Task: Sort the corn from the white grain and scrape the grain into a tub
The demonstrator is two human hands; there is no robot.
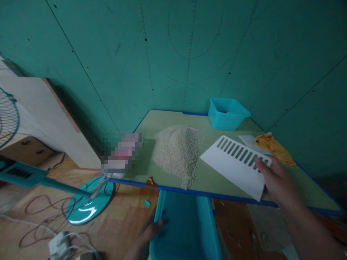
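My right hand (273,177) grips a flat white plastic scraper (233,169) with a row of slots along its upper edge. Thumb and fingers close on its right end, and it hovers tilted over the table's right half. To its left, a heap of pale, rice-like grains (179,151) lies on the light green table (146,126), with a narrow tongue reaching the front edge. Below that edge is a long blue bin (187,224). My left hand (148,233), blurred and partly dark, is closed on the bin's left rim, thumb over the wall.
A small turquoise basket (227,117) stands at the back right, near an orange cloth (275,148). A pixelated pinkish object (121,153) lies at the table's left edge. A turquoise fan base (90,202), loose cables and a power strip (59,245) occupy the floor at left.
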